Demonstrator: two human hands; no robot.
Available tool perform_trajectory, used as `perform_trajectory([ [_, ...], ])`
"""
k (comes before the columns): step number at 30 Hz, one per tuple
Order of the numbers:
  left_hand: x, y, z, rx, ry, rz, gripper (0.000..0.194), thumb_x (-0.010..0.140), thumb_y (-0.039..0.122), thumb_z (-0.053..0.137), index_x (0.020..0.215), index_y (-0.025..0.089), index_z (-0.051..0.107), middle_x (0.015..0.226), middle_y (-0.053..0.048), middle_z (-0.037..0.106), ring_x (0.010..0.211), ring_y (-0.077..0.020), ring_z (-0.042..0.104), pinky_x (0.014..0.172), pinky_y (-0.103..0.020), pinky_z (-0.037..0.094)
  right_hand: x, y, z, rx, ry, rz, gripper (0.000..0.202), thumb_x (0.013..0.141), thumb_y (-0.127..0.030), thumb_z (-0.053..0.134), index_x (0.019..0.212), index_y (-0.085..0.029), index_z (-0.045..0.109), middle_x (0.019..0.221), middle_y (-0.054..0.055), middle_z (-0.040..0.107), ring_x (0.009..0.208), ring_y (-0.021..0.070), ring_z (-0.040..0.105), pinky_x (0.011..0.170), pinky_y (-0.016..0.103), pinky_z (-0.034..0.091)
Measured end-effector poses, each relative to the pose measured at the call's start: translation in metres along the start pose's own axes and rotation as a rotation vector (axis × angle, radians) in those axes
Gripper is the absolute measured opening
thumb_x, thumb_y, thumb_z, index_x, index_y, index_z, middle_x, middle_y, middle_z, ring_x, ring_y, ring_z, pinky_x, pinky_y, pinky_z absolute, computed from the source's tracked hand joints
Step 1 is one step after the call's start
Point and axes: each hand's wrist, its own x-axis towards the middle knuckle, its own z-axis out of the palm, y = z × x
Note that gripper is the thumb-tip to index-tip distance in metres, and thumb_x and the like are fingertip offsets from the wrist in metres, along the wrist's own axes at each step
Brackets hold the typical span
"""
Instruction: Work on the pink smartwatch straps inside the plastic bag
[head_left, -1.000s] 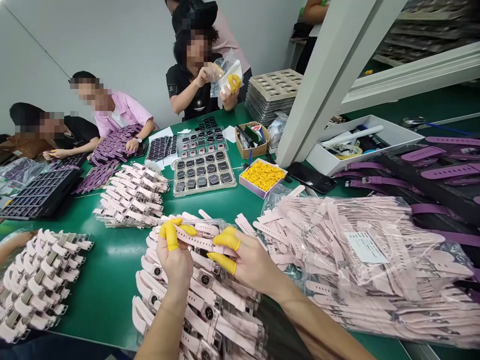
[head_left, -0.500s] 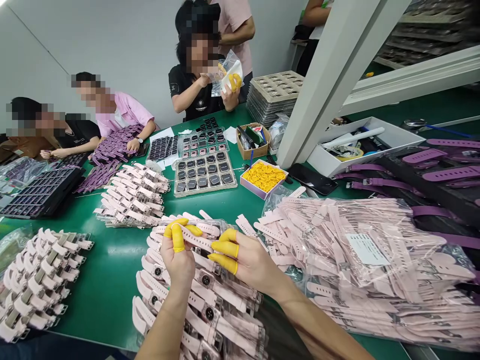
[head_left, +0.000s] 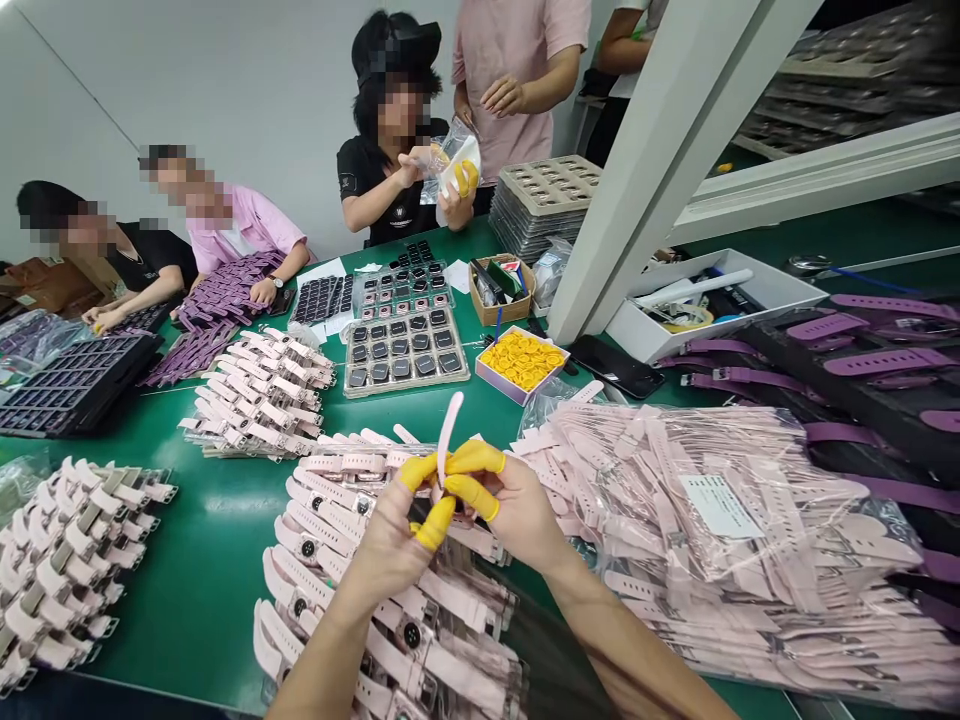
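Note:
My left hand (head_left: 394, 540) and my right hand (head_left: 517, 510) meet above a heap of pink smartwatches (head_left: 397, 600), both wearing yellow finger cots. Together they pinch a pink watch strap (head_left: 448, 432) that sticks up between the fingertips. The watch body, if any, is hidden behind my fingers. Right of my hands lies a clear bag of loose pink straps (head_left: 712, 530).
A green table (head_left: 217, 560) carries more pink watch piles (head_left: 259, 395) (head_left: 60, 560), a tray of black watch bodies (head_left: 405, 350), a box of yellow finger cots (head_left: 523, 362), purple straps (head_left: 862, 350) and a white post (head_left: 637, 170). Several co-workers work along the far edge.
Both hands came together and lifted from the heap; the strap that lay flat between them now stands upright. The view tilted slightly, showing a standing person in a pink shirt.

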Motion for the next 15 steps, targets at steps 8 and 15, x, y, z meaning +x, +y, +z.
perform_trajectory([
  [8,0.004,0.010,-0.003,-0.195,0.105,0.032,0.040,0.090,0.037,0.079,0.127,0.022,0.072,0.105,-0.009,0.072,0.098,-0.0223,0.067,0.095,-0.036,0.055,-0.002,0.004,-0.009,0.138,0.034,0.093,0.037,0.082,-0.049,0.086,0.104,-0.026,0.067,0.092,0.004,0.076,0.077,0.0207,0.074,0.067,0.030,0.065],
  [15,0.008,0.007,-0.005,-0.512,0.199,-0.070,0.040,0.089,0.033,0.080,0.126,0.023,0.067,0.081,-0.001,0.069,0.061,-0.0118,0.060,0.059,-0.024,0.050,-0.002,0.019,-0.005,0.085,-0.227,0.100,0.042,0.090,-0.057,0.076,0.118,-0.027,0.069,0.121,0.010,0.074,0.117,0.0302,0.070,0.106,0.048,0.057],
])
